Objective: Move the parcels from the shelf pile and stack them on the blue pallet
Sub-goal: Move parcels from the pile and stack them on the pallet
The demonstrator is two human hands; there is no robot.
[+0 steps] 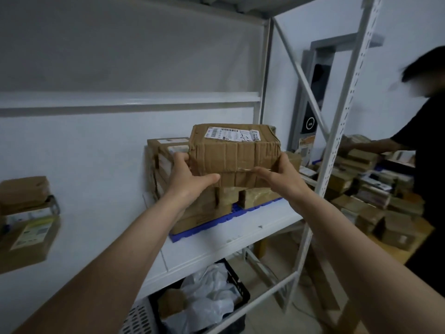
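A creased brown cardboard parcel [234, 150] with a white shipping label on top is held between both hands. My left hand [190, 177] grips its lower left corner, thumb across the front face. My right hand [280, 175] grips its lower right corner, fingers along the bottom edge. The parcel is at the top of a stack of brown parcels [204, 206] that stands on the blue pallet [216, 224], which lies on the white shelf [204, 251]. More parcels [166, 153] are stacked behind on the left. I cannot tell whether the held parcel rests on the stack.
A pile of parcels [26, 218] sits at the left edge of the shelf. White shelf uprights [337, 141] stand to the right. Beyond them a person in black [431, 141] reaches over many stacked parcels [375, 196]. A black crate [207, 295] with bags sits below.
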